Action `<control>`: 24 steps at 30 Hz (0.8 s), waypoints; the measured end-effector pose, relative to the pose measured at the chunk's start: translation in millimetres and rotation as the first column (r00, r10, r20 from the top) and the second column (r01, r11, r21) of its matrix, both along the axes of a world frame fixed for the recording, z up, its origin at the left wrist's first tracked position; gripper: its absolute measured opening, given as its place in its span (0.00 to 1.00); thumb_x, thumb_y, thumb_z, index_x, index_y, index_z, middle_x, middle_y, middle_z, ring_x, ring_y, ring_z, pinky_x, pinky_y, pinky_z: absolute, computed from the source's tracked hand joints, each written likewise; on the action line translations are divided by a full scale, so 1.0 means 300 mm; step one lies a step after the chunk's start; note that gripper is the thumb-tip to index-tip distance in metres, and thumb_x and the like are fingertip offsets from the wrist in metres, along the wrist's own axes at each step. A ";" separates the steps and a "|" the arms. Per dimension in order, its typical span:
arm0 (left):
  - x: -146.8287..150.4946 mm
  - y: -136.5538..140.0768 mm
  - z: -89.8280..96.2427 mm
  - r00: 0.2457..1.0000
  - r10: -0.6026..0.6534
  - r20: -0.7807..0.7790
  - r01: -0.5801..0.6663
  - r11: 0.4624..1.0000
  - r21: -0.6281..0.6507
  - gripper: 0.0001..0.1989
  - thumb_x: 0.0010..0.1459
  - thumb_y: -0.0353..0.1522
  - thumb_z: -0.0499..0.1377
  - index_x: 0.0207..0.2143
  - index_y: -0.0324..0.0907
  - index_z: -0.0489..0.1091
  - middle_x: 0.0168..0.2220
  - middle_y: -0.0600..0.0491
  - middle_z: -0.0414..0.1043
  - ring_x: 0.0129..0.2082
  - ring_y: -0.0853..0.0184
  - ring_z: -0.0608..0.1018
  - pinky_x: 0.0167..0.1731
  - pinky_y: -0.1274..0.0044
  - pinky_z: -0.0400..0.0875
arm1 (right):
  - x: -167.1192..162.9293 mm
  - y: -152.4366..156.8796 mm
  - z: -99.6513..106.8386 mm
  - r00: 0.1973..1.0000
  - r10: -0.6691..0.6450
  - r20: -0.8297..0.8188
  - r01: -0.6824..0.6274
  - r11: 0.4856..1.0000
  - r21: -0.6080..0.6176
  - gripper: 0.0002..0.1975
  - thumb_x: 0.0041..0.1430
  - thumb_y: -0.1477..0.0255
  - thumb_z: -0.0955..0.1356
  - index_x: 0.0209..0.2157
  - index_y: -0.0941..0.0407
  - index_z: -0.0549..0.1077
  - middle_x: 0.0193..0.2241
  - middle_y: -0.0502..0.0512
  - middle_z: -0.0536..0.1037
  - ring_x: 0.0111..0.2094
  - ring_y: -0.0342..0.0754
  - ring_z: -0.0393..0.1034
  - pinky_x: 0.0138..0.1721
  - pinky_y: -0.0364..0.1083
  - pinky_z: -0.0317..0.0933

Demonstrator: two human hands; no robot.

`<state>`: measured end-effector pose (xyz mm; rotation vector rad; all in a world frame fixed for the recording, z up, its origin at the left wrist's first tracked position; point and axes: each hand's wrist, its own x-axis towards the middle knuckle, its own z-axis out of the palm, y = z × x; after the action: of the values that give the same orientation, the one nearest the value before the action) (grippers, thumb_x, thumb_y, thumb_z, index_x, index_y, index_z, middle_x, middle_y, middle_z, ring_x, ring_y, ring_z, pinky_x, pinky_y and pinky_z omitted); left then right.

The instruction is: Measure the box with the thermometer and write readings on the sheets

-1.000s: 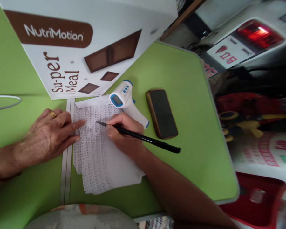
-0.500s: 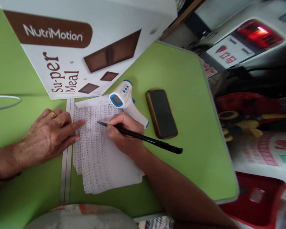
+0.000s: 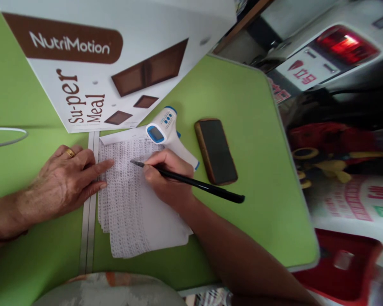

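A black pen [image 3: 198, 183] is pinched in my right hand [image 3: 170, 176], its tip on or just above the top sheet of paper [image 3: 161, 225]. Rows of small handwriting cover the left part of that sheet, and its lower right part is blank. My left hand [image 3: 67, 178] lies on the table with the index finger stretched onto the left edge of the papers; a ring is on one finger. Several sheets are stacked underneath. A white and blue infrared thermometer [image 3: 169, 131] lies across the top right of the papers, just beyond my right hand.
A phone in a brown case [image 3: 216, 151] lies right of the thermometer on the green table [image 3: 258, 170]. A large white NutriMotion box [image 3: 92, 80] stands at the back. A white cable [image 3: 19, 131] is at the left. Beyond the right edge are a red tray [image 3: 341, 280] and a printed sack [image 3: 354, 199].
Almost nothing differs. The pen tip has shifted very slightly upward over the paper, and the view has moved a touch; my left hand stays put.
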<state>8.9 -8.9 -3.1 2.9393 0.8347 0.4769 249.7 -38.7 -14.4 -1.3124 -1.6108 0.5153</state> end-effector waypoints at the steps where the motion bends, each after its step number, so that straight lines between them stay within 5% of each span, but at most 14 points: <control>1: 0.000 0.000 0.000 1.000 0.000 0.001 0.000 1.000 0.001 0.20 0.71 0.38 0.49 0.55 0.35 0.70 0.35 0.44 0.71 0.33 0.55 0.71 0.33 0.65 0.64 | 0.000 0.000 -0.001 1.000 -0.009 -0.004 0.009 1.000 0.003 0.06 0.48 0.78 0.66 0.22 0.54 0.67 0.17 0.43 0.70 0.18 0.37 0.63 0.20 0.37 0.61; 24: -0.001 0.001 -0.001 1.000 0.006 0.003 -0.006 1.000 0.000 0.20 0.72 0.39 0.48 0.55 0.37 0.70 0.35 0.45 0.71 0.33 0.58 0.71 0.33 0.66 0.64 | -0.002 -0.006 0.017 0.998 0.068 -0.004 -0.068 0.994 -0.089 0.05 0.49 0.77 0.67 0.23 0.53 0.69 0.16 0.43 0.71 0.17 0.38 0.63 0.19 0.39 0.61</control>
<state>8.5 -8.7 -3.5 2.9362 0.8437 0.4811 249.2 -40.4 -9.1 -1.3261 -1.6529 0.6363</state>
